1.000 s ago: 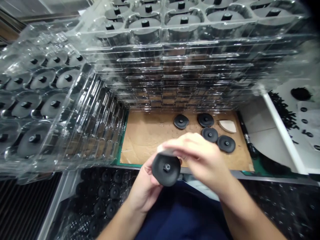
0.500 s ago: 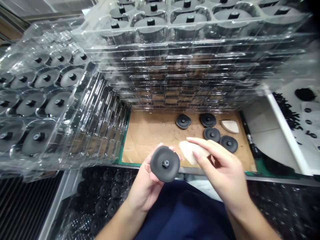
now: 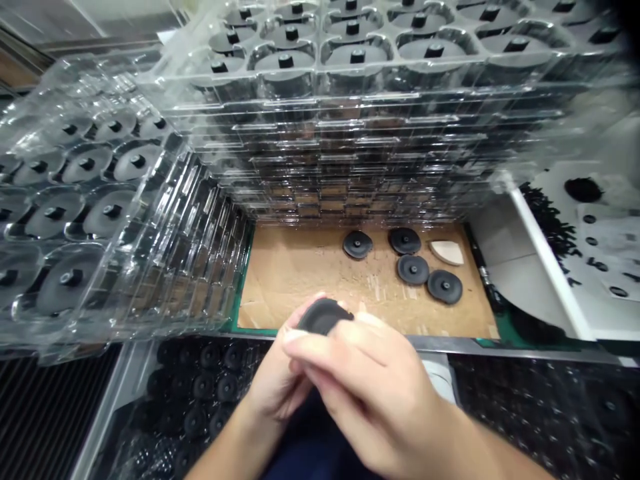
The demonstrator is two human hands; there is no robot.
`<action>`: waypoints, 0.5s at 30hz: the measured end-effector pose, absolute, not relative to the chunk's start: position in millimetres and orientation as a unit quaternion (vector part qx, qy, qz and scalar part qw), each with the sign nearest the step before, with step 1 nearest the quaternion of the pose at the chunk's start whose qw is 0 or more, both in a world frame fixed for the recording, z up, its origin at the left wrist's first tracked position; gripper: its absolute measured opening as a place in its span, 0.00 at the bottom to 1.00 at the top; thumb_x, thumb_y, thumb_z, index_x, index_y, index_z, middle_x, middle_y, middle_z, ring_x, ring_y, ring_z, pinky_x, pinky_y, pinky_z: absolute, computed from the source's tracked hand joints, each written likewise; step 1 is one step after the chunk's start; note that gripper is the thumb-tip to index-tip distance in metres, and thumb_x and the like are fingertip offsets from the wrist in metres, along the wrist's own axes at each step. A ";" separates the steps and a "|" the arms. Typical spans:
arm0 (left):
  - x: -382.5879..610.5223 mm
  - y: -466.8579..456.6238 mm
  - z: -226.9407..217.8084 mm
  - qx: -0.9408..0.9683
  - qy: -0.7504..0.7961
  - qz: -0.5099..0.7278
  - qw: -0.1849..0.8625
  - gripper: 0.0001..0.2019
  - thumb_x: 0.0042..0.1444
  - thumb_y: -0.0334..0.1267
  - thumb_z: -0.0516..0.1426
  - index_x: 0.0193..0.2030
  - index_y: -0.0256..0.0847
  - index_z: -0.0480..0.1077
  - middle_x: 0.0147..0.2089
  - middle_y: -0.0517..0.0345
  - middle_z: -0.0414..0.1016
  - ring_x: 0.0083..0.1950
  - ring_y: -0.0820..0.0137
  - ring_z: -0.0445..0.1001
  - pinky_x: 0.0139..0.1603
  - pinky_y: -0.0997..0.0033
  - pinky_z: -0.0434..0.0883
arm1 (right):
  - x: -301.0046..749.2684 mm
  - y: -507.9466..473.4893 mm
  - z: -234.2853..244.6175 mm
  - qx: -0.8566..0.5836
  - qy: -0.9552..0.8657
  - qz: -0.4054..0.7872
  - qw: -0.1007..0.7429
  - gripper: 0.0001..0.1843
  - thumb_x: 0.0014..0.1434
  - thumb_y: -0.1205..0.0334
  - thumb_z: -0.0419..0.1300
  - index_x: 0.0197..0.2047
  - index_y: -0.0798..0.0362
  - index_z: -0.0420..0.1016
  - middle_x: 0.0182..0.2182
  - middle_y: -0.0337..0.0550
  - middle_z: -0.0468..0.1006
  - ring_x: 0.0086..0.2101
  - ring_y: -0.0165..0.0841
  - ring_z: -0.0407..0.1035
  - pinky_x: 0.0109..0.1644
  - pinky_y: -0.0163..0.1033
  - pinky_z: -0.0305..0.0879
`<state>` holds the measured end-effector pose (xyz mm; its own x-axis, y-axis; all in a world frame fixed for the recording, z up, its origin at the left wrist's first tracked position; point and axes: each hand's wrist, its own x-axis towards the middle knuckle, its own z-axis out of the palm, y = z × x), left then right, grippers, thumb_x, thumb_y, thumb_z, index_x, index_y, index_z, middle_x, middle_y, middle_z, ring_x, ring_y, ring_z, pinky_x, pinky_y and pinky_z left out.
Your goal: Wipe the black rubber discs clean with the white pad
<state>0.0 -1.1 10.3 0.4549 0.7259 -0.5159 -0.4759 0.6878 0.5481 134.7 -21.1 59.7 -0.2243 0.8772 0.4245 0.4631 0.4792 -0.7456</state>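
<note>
My left hand [image 3: 275, 380] grips a black rubber disc [image 3: 323, 316], tilted so only its upper edge shows. My right hand [image 3: 365, 393] lies over the disc, its fingers covering most of it. Whatever that hand may hold is hidden. Beyond my hands, several similar black discs [image 3: 413, 270] with central holes lie on a brown cardboard sheet [image 3: 300, 287]. A pale wedge-shaped pad [image 3: 447, 252] rests among them, out of reach of my fingers.
Stacked clear plastic trays [image 3: 350, 147] of black discs rise behind the cardboard, with another stack [image 3: 100, 200] to the left. A dark tray of discs [image 3: 210, 387] sits below. On the right, a white rail [image 3: 545, 257] borders a white surface with small black parts [image 3: 585, 227].
The disc has tilted from facing me to edge-on. My right hand has moved over it, and the pale pad seen in that hand is now out of sight.
</note>
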 end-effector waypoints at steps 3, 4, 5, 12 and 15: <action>-3.7 0.3 7.9 0.152 0.347 0.367 0.849 0.26 0.33 0.31 0.70 0.44 0.44 0.76 0.43 0.58 0.80 0.44 0.70 0.76 0.47 0.77 0.71 | 151.7 -33.7 60.8 -0.469 -0.747 0.288 0.373 0.12 0.60 0.74 0.52 0.44 0.56 0.74 0.29 0.38 0.77 0.28 0.27 0.67 0.33 0.34 0.59; -3.8 0.1 7.0 0.146 0.338 0.368 0.854 0.27 0.33 0.29 0.70 0.44 0.43 0.76 0.43 0.58 0.80 0.44 0.70 0.76 0.47 0.78 0.71 | 156.9 -37.0 60.8 -0.494 -0.741 0.282 0.357 0.11 0.60 0.73 0.53 0.43 0.55 0.74 0.29 0.37 0.77 0.28 0.27 0.66 0.34 0.34 0.58; -3.3 -0.4 6.3 0.140 0.331 0.366 0.858 0.26 0.34 0.29 0.70 0.45 0.43 0.75 0.44 0.58 0.80 0.45 0.71 0.76 0.46 0.80 0.71 | 160.9 -38.8 60.9 -0.520 -0.734 0.267 0.346 0.11 0.60 0.73 0.54 0.43 0.56 0.74 0.29 0.38 0.77 0.28 0.27 0.66 0.34 0.35 0.58; -1.0 -3.9 10.8 0.128 0.316 0.363 0.867 0.30 0.36 0.40 0.70 0.50 0.44 0.73 0.49 0.56 0.78 0.46 0.69 0.77 0.48 0.77 0.72 | 167.2 -5.8 47.1 -0.485 -0.776 0.135 0.380 0.16 0.64 0.70 0.48 0.44 0.50 0.76 0.28 0.39 0.76 0.28 0.31 0.63 0.34 0.39 0.55; -5.1 -2.6 13.1 0.127 0.277 0.361 0.881 0.28 0.37 0.41 0.70 0.49 0.47 0.74 0.54 0.54 0.76 0.46 0.64 0.78 0.46 0.73 0.74 | 175.1 4.5 22.4 -0.565 -0.683 0.206 0.414 0.13 0.65 0.66 0.51 0.47 0.52 0.75 0.32 0.41 0.77 0.32 0.31 0.68 0.38 0.37 0.62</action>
